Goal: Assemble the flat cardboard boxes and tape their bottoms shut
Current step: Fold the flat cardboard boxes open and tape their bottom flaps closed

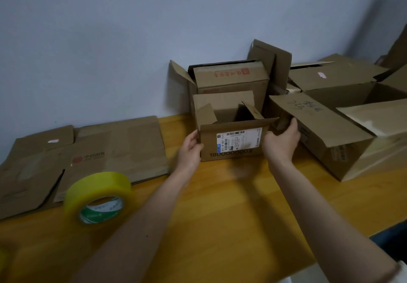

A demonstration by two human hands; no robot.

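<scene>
The small labelled box (231, 137) stands upright on the desk (220, 205) (top flaps open) between both hands, left hand (191, 148) and right hand (282, 141) gripping its opposite sides, long axis left-to-right.

tape roll (99, 197) left of box (231, 141)
</scene>
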